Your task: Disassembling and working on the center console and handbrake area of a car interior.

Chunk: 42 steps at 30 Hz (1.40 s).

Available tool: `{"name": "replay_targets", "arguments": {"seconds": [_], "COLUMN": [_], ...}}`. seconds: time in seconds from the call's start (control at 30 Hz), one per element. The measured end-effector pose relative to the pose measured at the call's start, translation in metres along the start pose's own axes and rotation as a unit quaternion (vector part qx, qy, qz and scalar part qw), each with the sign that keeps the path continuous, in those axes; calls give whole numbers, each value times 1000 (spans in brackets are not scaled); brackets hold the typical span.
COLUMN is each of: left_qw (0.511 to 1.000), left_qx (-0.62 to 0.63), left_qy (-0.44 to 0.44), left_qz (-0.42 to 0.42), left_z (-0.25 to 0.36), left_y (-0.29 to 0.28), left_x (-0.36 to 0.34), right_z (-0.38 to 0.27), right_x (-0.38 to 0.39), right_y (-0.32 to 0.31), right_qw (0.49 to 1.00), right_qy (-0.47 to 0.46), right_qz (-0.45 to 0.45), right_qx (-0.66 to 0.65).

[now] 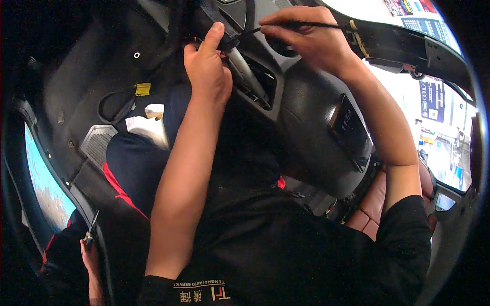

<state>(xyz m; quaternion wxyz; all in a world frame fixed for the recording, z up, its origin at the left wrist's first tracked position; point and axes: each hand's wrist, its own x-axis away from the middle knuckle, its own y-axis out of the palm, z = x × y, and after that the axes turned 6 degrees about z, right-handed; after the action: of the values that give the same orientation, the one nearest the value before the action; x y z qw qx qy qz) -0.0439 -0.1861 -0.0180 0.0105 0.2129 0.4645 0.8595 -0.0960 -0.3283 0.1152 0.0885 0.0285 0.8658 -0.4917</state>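
My left hand (209, 69) is closed around a black sleeve (228, 41) at the upper end of a grey metal lever (245, 74), its thumb pointing up. The lever slants out of a slot in the dark centre console (279, 86). Just right of it, my right hand (311, 38) pinches a thin black stick-like tool (324, 24). A narrow dark tip reaches from those fingers toward the sleeve. What kind of tool it is, I cannot tell. My left fingertips are partly hidden behind the sleeve.
On the black armrest (306, 102) lies a phone (352, 135) with its screen lit. Crumpled white pieces (145, 127) and a yellow tag (143, 89) are on the left. Another person's hand (89, 252) holds a slim tool at lower left. Reddish-brown seats (368, 206) stand at right.
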Motion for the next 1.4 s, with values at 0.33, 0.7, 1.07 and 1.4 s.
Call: {"name": "replay_targets", "arguments": {"seconds": [0.33,0.7,1.07,1.4], "left_qw": [994,993,995,997], "left_qx": [-51,-96,-104,-58], "left_qy": [-54,22,2,-15], "left_qz": [-83,-70,-10,49], "left_z": [6,-4,5,2], "left_y": [-32,-20,-11,0], "left_x": [12,19,18,11], "right_z": [-22,-47,-27,-41], "right_x": [-11,-17,-19,-31], "right_y": [-8,20,-12,-31], "right_qw": [999,979,951,975], "right_qy": [32,-184,231,164], "right_qz": [-31,12,-25,-65], "right_qx": [-24,84,-203,134]}}
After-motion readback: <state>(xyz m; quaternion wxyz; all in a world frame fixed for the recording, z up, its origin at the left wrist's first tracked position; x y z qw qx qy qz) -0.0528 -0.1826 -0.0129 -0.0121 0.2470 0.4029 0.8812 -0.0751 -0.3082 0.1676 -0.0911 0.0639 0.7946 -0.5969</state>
